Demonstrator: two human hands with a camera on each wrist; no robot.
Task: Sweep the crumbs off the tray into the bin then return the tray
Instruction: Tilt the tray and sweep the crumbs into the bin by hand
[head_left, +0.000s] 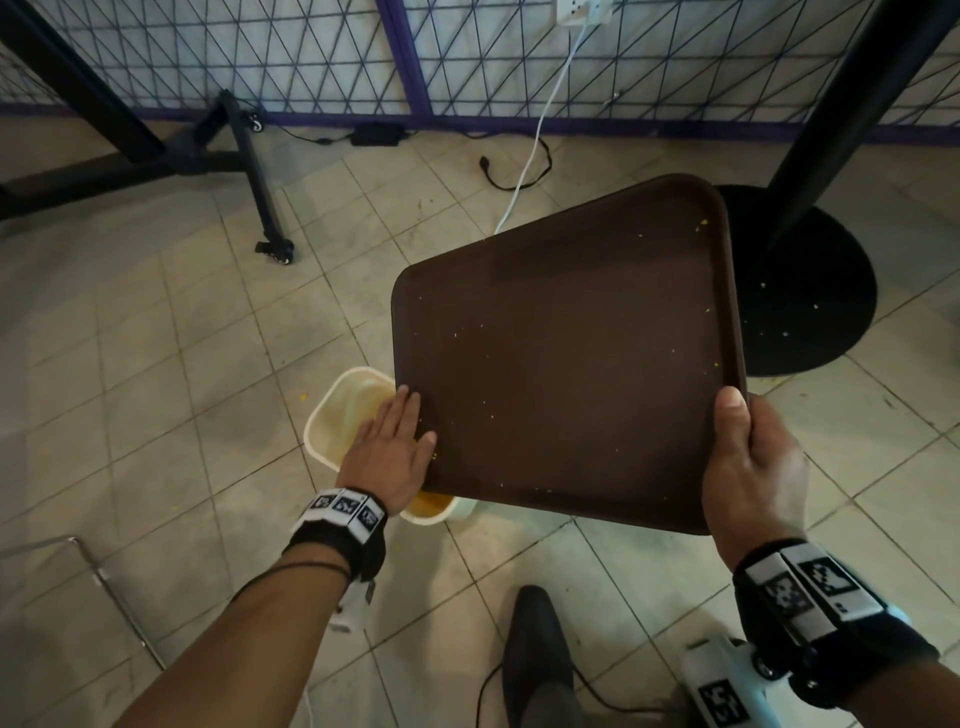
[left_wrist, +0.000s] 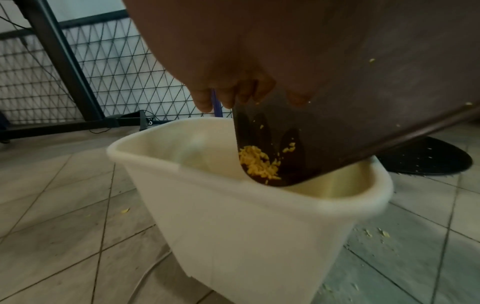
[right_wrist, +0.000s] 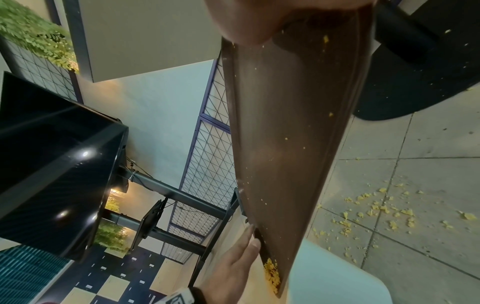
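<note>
A brown plastic tray (head_left: 571, 353) is held tilted over a cream bin (head_left: 332, 415) on the floor, its low near-left corner over the bin's mouth. My right hand (head_left: 748, 462) grips the tray's near-right corner, thumb on top. My left hand (head_left: 389, 441) lies flat with straight fingers on the tray's left edge. A pile of yellow crumbs (left_wrist: 257, 164) has gathered in the low corner of the tray (left_wrist: 363, 102), just above the bin (left_wrist: 233, 216). In the right wrist view the crumbs (right_wrist: 271, 273) sit at the bottom tip of the tray (right_wrist: 285, 133). Small specks dot the tray surface.
Yellow crumbs (right_wrist: 376, 209) lie scattered on the tiled floor beside the bin. A black round table base (head_left: 810, 280) stands right behind the tray. A black wheeled stand (head_left: 249, 156), cables and a wire-mesh partition (head_left: 311, 52) are at the back. A dark shoe (head_left: 540, 649) is near.
</note>
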